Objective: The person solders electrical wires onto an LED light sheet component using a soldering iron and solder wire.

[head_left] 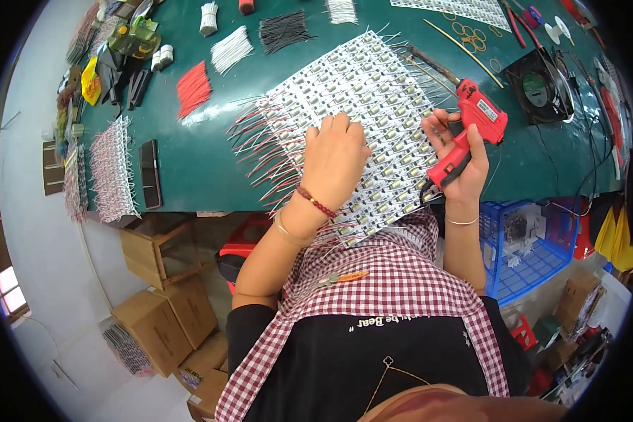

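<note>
A large white panel of small circuit boards (364,77) lies tilted on the green table and reaches over its near edge. Rows of small components cover it. Red and white wires (260,144) stick out along its left side. My left hand (336,158) rests on the panel's middle with fingers curled under; whatever they may hold is hidden beneath the hand. In my right hand (465,176) is a red soldering gun (482,112), gripped by its handle at the panel's right side. Its metal tip (429,63) points up and left, over the panel's far right corner.
Bundles of red wires (194,90), white wires (232,50) and black wires (285,32) lie beyond the panel. A black fan (538,88) stands at the right, near rubber bands (471,35). A phone (150,174) lies left. Below the table's right edge sits a blue crate (527,257).
</note>
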The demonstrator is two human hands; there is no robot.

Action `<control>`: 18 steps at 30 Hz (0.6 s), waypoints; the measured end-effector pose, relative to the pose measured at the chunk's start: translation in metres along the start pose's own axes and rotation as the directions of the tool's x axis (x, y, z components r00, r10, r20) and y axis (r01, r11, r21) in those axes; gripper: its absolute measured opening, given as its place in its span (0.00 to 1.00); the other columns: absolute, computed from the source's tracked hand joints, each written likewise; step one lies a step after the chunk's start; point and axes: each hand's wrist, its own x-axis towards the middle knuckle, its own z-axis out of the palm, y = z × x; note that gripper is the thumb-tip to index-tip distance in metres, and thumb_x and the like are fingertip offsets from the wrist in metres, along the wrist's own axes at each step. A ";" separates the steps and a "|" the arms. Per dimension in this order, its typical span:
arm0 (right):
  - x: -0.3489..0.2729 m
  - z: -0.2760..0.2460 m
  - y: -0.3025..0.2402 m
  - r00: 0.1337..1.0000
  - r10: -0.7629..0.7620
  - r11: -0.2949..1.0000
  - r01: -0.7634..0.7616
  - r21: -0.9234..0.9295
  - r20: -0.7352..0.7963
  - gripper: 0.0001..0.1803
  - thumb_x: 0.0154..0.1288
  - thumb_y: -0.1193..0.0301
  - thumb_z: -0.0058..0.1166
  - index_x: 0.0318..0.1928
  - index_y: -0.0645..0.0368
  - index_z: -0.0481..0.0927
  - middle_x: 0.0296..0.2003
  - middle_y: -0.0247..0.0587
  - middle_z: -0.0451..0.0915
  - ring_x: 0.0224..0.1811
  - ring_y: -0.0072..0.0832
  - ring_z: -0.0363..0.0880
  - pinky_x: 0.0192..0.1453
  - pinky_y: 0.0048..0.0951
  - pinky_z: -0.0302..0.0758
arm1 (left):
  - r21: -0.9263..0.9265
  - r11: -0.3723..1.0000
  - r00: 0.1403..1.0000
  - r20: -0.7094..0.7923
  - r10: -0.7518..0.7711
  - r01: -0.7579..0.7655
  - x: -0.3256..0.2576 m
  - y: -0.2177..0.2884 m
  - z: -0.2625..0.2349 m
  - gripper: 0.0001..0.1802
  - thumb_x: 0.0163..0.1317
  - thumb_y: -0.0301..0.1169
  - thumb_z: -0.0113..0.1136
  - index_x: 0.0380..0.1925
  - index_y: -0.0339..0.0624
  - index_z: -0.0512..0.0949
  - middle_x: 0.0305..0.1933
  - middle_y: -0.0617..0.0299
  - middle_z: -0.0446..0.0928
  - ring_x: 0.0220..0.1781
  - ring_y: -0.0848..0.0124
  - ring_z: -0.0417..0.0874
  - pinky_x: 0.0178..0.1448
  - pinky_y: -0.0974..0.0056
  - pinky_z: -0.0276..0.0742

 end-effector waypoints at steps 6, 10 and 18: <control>-0.004 0.001 -0.001 1.000 -0.011 0.999 0.010 -0.032 -0.020 0.18 0.73 0.62 0.47 0.49 0.66 0.74 0.51 0.59 0.77 0.59 0.45 0.74 0.71 0.47 0.65 | -0.029 0.999 0.993 -0.116 -0.025 0.022 -0.011 -0.005 -0.014 0.06 0.52 0.29 0.66 0.24 0.43 0.77 0.26 0.62 0.73 0.33 0.60 0.76 0.43 0.55 0.66; -0.007 0.003 0.000 1.000 -0.016 0.999 0.015 -0.035 -0.020 0.18 0.73 0.62 0.47 0.49 0.67 0.74 0.51 0.59 0.77 0.60 0.46 0.74 0.71 0.48 0.65 | -0.025 0.988 0.969 -0.196 -0.153 0.151 -0.057 -0.019 -0.020 0.07 0.53 0.29 0.66 0.23 0.43 0.76 0.26 0.63 0.72 0.31 0.62 0.75 0.41 0.57 0.64; -0.007 0.001 -0.001 1.000 -0.018 0.999 0.017 -0.038 -0.019 0.18 0.73 0.62 0.47 0.49 0.67 0.74 0.51 0.60 0.77 0.59 0.46 0.75 0.71 0.48 0.65 | 0.172 0.959 0.945 -0.276 -0.174 0.226 -0.053 0.003 -0.041 0.08 0.54 0.30 0.66 0.27 0.46 0.75 0.31 0.64 0.72 0.39 0.64 0.74 0.45 0.58 0.62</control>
